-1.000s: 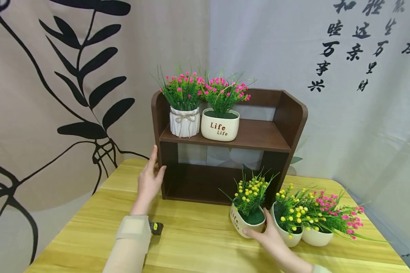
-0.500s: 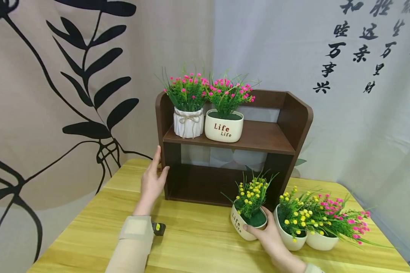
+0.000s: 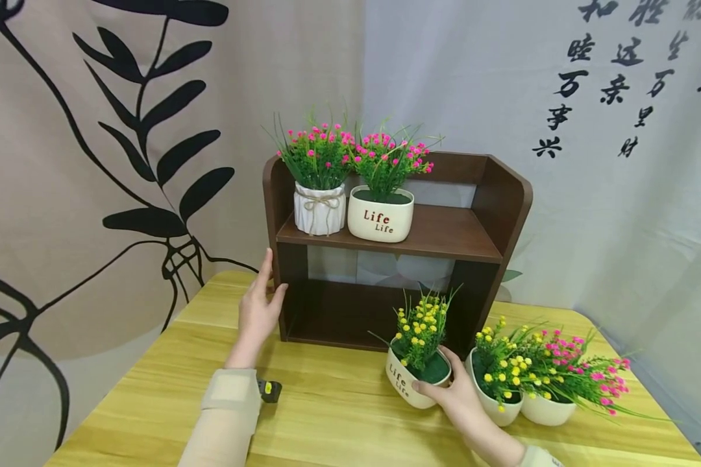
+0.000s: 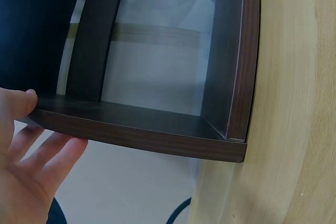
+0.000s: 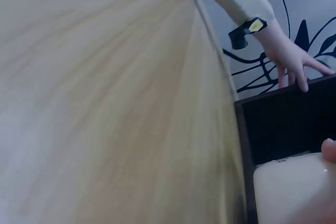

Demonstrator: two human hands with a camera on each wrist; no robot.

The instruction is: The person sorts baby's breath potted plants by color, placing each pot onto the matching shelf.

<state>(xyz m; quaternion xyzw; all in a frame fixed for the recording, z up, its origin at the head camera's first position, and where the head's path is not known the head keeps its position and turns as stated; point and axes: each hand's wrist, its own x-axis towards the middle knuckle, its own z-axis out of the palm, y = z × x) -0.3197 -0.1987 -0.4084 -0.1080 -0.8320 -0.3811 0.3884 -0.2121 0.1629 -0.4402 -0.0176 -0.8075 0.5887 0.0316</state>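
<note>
My left hand point(image 3: 258, 310) lies flat against the left side panel of a dark brown shelf point(image 3: 491, 194), fingers straight and pointing up, thumb on the panel's front edge; the left wrist view shows the same, my thumb point(image 4: 18, 103) on the edge and my fingers point(image 4: 55, 156) spread along the outer face. The shelf stands on a yellow wooden table point(image 3: 339, 421), toward 12 o'clock from me, and has 2 levels. My right hand point(image 3: 452, 395) grips a cream pot point(image 3: 402, 384) with "Life" in red letters and yellow flowers; my fingers curl around its right side and my thumb lies across its near side. This pot is at 2 o'clock from me, tilted to the left, in front of the shelf's lower opening near its right post. I cannot tell whether it touches the table. In the right wrist view, the pot is a pale blur at the lower right. Just right of it, at 3 o'clock, stand 2 more white pots touching each other, a yellow-flowered pot point(image 3: 499, 408) and a pink-flowered pot point(image 3: 546, 410). On the upper level, at its left end, sit a ribbed white pot point(image 3: 319, 209) tied with twine and a second "Life" pot point(image 3: 381, 220), both with pink flowers. Behind hangs a curtain point(image 3: 122, 130) printed with black leaves and, on the right, black writing.
</note>
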